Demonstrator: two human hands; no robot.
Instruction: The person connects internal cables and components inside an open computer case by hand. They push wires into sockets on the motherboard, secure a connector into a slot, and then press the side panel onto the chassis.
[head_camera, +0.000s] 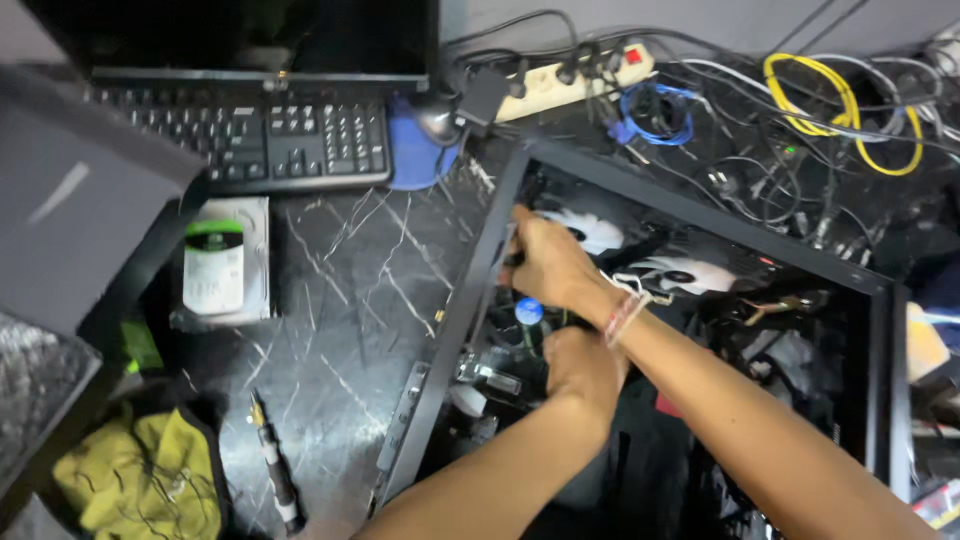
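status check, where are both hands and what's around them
Right hand on the edge of the open computer case. Left hand inside, beside a blue-capped part; grip hidden. White fans close behind.

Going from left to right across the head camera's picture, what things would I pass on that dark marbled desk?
Yellow-green cloth → hard drive → screwdriver → left hand, inside the open computer case → white fan → yellow cable coil.

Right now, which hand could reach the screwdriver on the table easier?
Probably the left hand: its arm is on the side of the screwdriver; the right hand would have to cross over it.
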